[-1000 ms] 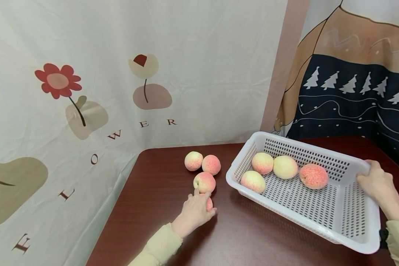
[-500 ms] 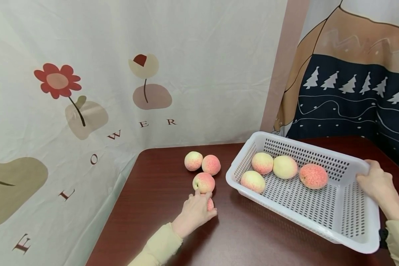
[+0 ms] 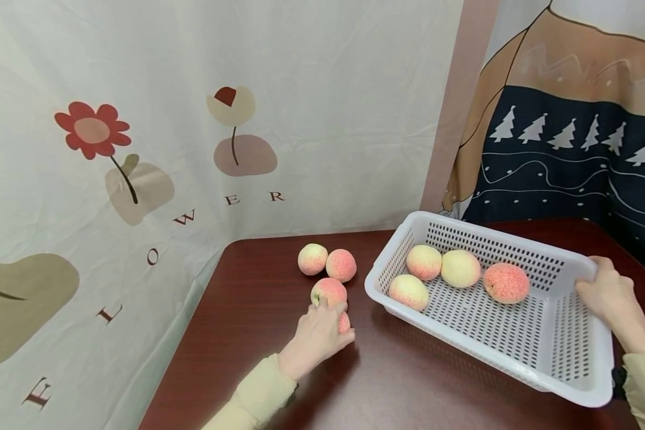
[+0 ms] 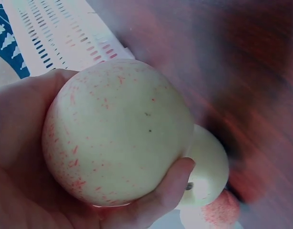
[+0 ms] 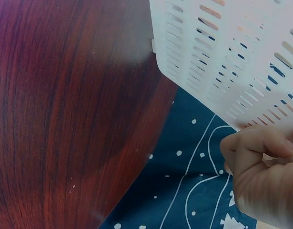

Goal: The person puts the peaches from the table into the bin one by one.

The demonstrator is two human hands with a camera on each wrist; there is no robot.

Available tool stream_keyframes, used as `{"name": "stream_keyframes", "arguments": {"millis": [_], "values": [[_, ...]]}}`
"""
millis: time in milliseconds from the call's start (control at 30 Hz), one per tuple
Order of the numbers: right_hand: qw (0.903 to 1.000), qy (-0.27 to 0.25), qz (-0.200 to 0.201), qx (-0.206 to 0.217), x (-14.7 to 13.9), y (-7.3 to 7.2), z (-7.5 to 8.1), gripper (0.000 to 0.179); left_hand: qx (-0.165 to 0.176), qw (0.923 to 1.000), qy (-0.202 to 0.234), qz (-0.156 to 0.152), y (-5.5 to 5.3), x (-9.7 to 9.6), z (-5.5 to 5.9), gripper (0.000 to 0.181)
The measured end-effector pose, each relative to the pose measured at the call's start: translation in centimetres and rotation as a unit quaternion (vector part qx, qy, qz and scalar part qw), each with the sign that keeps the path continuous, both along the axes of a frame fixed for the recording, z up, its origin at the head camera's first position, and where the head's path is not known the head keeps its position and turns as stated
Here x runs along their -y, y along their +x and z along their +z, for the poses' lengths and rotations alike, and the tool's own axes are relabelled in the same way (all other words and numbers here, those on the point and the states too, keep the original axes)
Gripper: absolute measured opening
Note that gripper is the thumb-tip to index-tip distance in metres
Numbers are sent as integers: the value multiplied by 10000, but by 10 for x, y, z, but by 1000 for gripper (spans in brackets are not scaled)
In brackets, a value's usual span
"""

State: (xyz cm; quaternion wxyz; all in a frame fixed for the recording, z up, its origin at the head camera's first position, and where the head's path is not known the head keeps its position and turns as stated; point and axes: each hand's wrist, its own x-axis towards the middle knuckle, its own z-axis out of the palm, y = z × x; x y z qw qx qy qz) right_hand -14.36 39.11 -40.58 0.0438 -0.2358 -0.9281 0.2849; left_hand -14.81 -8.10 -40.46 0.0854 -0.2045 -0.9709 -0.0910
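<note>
My left hand (image 3: 316, 335) grips a pale yellow peach with red speckles (image 4: 117, 133). In the left wrist view the fingers and thumb curl round its sides; in the head view the hand hides most of it. Just beyond lies another peach (image 3: 330, 291), pink with a yellowish stem end, by my fingertips. My right hand (image 3: 611, 297) holds the right end of a white perforated plastic basket (image 3: 516, 331), fingers curled over the rim. Several peaches lie inside, among them a redder one (image 3: 507, 283) and a pale yellow one (image 3: 460, 269).
Two more peaches, one yellowish (image 3: 312, 259) and one pink (image 3: 341, 266), lie side by side near the back of the dark red wooden table (image 3: 236, 310). Behind the table hangs a printed cloth (image 3: 344, 119) with flowers and letters.
The left hand's fingers have closed further round the near peach, and the hand has shifted slightly. The peach beyond it has moved slightly left. The right hand and basket stay in place.
</note>
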Motion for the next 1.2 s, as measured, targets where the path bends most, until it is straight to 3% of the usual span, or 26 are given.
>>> {"name": "stream_keyframes", "arguments": {"millis": [267, 467, 967, 1200], "values": [[10000, -8, 4, 38, 3, -1, 4, 63, -143, 9998, -25, -153, -3, -7, 10, 31], [10000, 13, -4, 77, 3, -1, 3, 63, -400, 9988, -121, -260, -6, -15, 18, 24], [10000, 36, -32, 11, -1, 0, 1, 64, -778, 9952, 5, -590, -10, -37, 48, 36], [10000, -42, -30, 61, 1, 0, 3, 64, -510, 9964, 133, -662, -10, -49, 59, 27]]}}
